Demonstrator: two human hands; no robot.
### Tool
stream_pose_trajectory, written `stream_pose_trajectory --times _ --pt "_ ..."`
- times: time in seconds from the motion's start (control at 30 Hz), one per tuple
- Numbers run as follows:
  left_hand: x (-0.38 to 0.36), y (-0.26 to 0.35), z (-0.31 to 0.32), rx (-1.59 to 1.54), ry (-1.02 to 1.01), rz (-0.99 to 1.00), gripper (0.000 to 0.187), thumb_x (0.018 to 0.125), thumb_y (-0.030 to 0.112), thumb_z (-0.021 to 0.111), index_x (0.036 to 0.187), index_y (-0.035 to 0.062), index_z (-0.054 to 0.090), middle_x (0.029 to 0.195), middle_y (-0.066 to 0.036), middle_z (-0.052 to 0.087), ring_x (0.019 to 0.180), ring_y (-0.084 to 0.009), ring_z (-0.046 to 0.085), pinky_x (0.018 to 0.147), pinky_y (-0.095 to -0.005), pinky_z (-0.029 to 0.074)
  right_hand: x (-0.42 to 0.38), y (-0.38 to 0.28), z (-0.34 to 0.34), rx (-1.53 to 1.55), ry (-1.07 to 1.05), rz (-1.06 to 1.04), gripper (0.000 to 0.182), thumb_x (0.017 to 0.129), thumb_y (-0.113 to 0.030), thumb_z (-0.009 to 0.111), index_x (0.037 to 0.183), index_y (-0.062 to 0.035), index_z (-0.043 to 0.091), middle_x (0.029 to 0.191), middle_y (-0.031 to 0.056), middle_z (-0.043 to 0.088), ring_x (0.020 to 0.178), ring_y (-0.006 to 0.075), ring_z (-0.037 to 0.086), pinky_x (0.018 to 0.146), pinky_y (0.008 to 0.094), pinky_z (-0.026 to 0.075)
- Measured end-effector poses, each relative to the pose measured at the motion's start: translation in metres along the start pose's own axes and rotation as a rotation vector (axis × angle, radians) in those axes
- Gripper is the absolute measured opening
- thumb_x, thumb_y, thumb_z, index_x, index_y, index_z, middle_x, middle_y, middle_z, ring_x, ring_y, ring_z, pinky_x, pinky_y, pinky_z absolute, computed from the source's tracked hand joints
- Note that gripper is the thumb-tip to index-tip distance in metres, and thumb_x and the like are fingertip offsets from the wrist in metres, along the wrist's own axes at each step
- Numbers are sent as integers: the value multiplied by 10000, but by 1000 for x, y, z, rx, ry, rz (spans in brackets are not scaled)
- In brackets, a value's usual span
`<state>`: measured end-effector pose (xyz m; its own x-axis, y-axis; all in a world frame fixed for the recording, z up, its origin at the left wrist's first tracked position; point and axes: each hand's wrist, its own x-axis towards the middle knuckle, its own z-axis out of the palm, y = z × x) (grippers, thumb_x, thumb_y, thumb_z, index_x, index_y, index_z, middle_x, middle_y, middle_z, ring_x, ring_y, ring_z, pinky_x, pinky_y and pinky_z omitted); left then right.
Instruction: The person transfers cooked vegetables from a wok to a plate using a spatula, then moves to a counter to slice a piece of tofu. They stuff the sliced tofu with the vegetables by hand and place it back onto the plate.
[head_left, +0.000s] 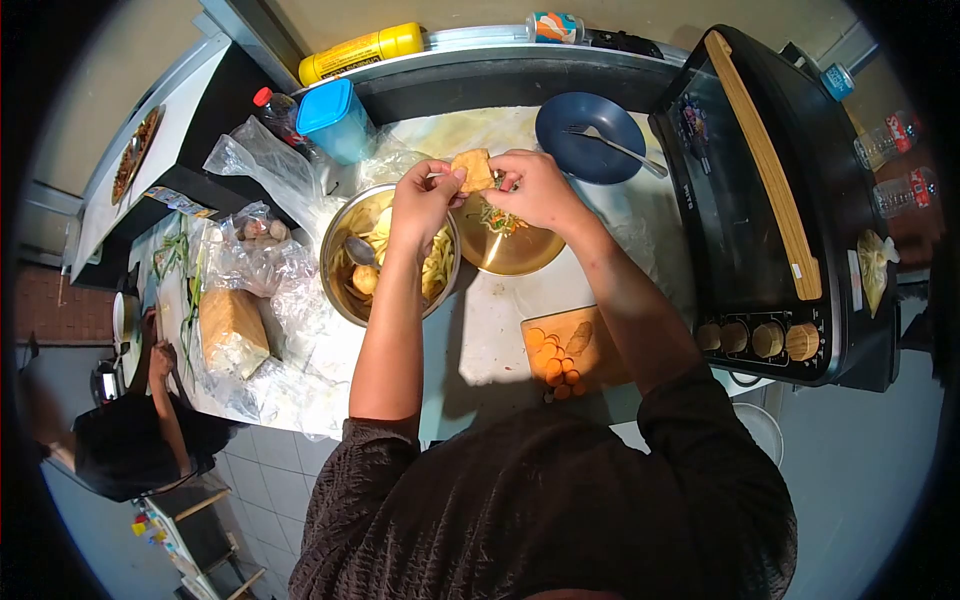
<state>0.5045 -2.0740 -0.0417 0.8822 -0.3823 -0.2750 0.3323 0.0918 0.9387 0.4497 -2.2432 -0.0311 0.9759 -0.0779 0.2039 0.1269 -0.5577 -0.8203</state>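
My left hand (428, 198) pinches the left edge of a golden-brown square piece of food (474, 169), perhaps fried tofu. On its right side, my right hand (535, 190) has its fingers closed near some shredded vegetables; whether it grips the piece or the shreds is hard to make out. Beneath my hands lies a yellowish plate (520, 256) with a small heap of shredded vegetables (500, 220). A metal bowl (340, 302) of pale strips and a round yellowish piece stands under my left forearm, with a spoon (360, 250) in it.
A cutting board (600, 368) bears orange slices. Behind are a dark blue plate (590, 140) with a fork and a blue container (337, 120). A black oven (790, 200) stands right; plastic bags and bread (232, 330) lie left. Another person (130, 440) is at far left.
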Motion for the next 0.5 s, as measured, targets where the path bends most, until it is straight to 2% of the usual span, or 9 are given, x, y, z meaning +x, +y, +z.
stream_pose_trajectory --times 0.07,0.17,0.3,0.4,0.47,0.5 --pt "2 0 -3 22 11 -2 160 845 88 666 918 2 553 753 -50 622 658 -118 604 590 -217 488 -3 -13 -8 40 -124 32 267 690 -191 717 897 -33 661 762 147 633 612 202 604 584 317 478" --pt "4 -1 -8 56 -29 -12 169 852 112 663 951 17 563 792 -53 627 705 -125 605 634 -228 491 0 0 -6 0 -160 36 233 724 -209 717 889 -52 671 693 125 625 586 180 587 570 305 464" --pt "3 3 -6 31 -29 -9 147 845 97 667 902 6 565 751 -44 620 662 -107 596 597 -213 482 3 -4 -12 -20 -185 24 214 739 -226 720 862 -57 672 649 112 620 561 182 574 561 299 456" --pt "4 3 -8 57 -44 1 142 845 102 668 894 10 571 751 -40 619 665 -105 596 598 -211 479 4 -1 -13 -26 -255 45 233 741 -240 734 843 -45 655 647 116 613 567 154 573 558 298 455" --pt "4 5 -10 68 -61 -17 146 843 108 672 896 12 576 749 -36 619 665 -102 595 601 -212 479 3 -1 -15 11 -267 104 206 776 -159 725 831 8 618 660 81 629 592 95 581 556 256 457" --pt "4 5 -11 67 -61 -17 146 843 108 672 896 12 576 749 -36 619 665 -102 595 601 -212 479 1 0 -13 10 -267 104 206 776 -159 725 831 8 618 660 81 629 592 95 581 556 256 457"
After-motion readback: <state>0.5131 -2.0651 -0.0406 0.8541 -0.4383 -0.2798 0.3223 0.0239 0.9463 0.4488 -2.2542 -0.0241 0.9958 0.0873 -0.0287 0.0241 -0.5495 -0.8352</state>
